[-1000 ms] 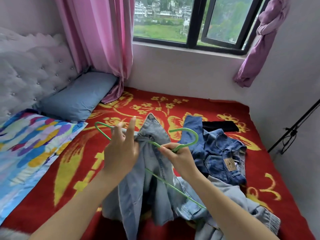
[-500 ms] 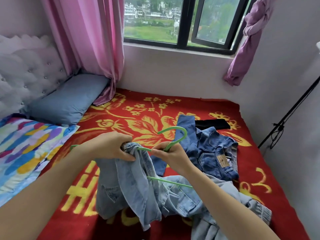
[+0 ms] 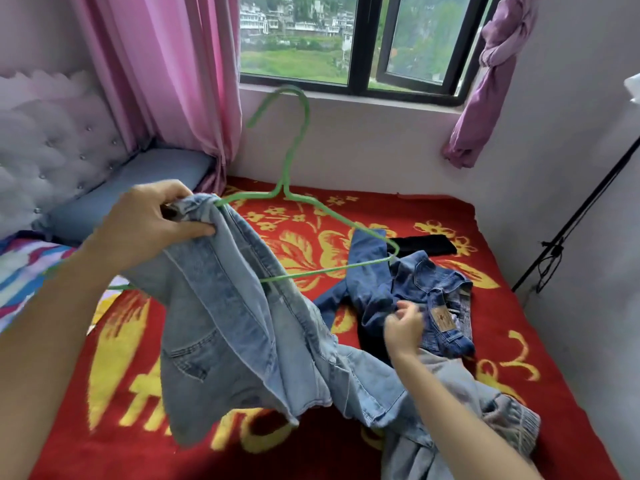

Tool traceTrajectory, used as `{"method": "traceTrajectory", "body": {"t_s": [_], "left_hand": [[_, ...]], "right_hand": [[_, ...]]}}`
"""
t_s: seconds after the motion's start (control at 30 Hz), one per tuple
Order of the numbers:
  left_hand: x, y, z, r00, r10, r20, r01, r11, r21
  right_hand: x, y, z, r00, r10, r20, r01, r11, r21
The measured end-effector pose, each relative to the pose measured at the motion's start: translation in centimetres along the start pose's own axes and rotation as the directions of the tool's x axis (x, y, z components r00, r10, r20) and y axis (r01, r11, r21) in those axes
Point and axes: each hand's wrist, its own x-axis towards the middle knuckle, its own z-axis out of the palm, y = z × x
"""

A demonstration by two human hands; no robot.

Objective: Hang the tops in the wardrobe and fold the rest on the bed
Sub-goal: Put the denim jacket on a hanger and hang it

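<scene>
A light-blue denim jacket (image 3: 221, 327) hangs over the bed from my left hand (image 3: 152, 220), which grips its shoulder together with one end of a green wire hanger (image 3: 294, 147). The hanger stands upright, hook up near the window sill, and its right arm sticks out bare. My right hand (image 3: 403, 327) hovers low over the clothes, fingers loosely curled, holding nothing. Beside it lie dark-blue jeans (image 3: 426, 299) in a crumpled heap and a black garment (image 3: 429, 245) behind them. The jacket's other half trails on the bed towards the lower right.
The bed has a red blanket (image 3: 519, 358) with yellow flowers. A blue pillow (image 3: 138, 181) and a padded headboard (image 3: 45, 143) are at the left, a colourful quilt (image 3: 20, 271) beside them. Pink curtains (image 3: 166, 81) frame the window. A black stand (image 3: 568, 233) leans at the right wall.
My left hand has lifted the jacket and hanger up, so the hook now points upward. My right hand has let go of the hanger and dropped towards the jeans.
</scene>
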Motion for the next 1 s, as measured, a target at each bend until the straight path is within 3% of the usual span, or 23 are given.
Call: {"method": "traceTrajectory", "body": {"t_s": [0.03, 0.1, 0.27, 0.33, 0.4, 0.53, 0.63, 0.7, 0.8, 0.93, 1.0], "left_hand": [[0.2, 0.5, -0.3, 1.000, 0.002, -0.026, -0.003, 1.000, -0.018], [0.4, 1.5, -0.9, 0.999, 0.014, -0.036, -0.016, 0.998, -0.063], [0.2, 3.7, -1.4, 0.995, 0.040, -0.089, -0.048, 0.994, -0.099], [-0.1, 4.1, -2.0, 0.991, 0.010, -0.137, -0.031, 0.988, -0.154], [-0.5, 3.8, -2.8, 0.987, -0.025, -0.157, -0.014, 0.970, -0.241], [-1.1, 2.6, -4.7, 0.990, -0.065, -0.122, 0.029, 0.960, -0.278], [-1.7, 0.3, -6.8, 0.982, -0.126, 0.140, 0.166, 0.928, -0.333], [-2.4, -1.8, -7.1, 0.923, -0.166, 0.348, 0.271, 0.921, -0.279], [-3.7, -3.9, -4.9, 0.859, -0.218, 0.464, 0.328, 0.929, -0.172], [-3.1, -3.7, -1.2, 0.933, -0.160, 0.322, 0.199, 0.976, -0.093], [-2.8, -3.4, 0.2, 0.964, -0.120, 0.239, 0.138, 0.989, -0.059]], "right_hand": [[-0.5, 1.0, 1.4, 0.979, 0.010, 0.202, 0.005, 0.997, -0.074], [-1.7, 1.4, 4.1, 0.867, 0.009, 0.498, 0.081, 0.984, -0.158], [-3.2, 0.7, 7.8, 0.724, 0.010, 0.689, 0.276, 0.912, -0.303], [-3.5, 1.5, 8.2, 0.728, 0.040, 0.685, 0.264, 0.905, -0.334], [-3.4, 1.8, 8.2, 0.767, -0.019, 0.641, 0.267, 0.918, -0.293], [-1.0, 0.9, 6.7, 0.789, -0.124, 0.602, 0.237, 0.965, -0.111], [3.2, -1.6, 2.0, 0.823, -0.182, 0.538, 0.257, 0.964, -0.067], [6.1, -4.5, -2.0, 0.839, -0.284, 0.464, 0.362, 0.928, -0.087], [8.3, -9.3, -6.2, 0.848, -0.384, 0.366, 0.459, 0.876, -0.146], [8.0, -12.8, -8.8, 0.873, -0.388, 0.295, 0.485, 0.751, -0.447], [7.1, -13.9, -9.5, 0.872, -0.410, 0.270, 0.490, 0.704, -0.514]]}}
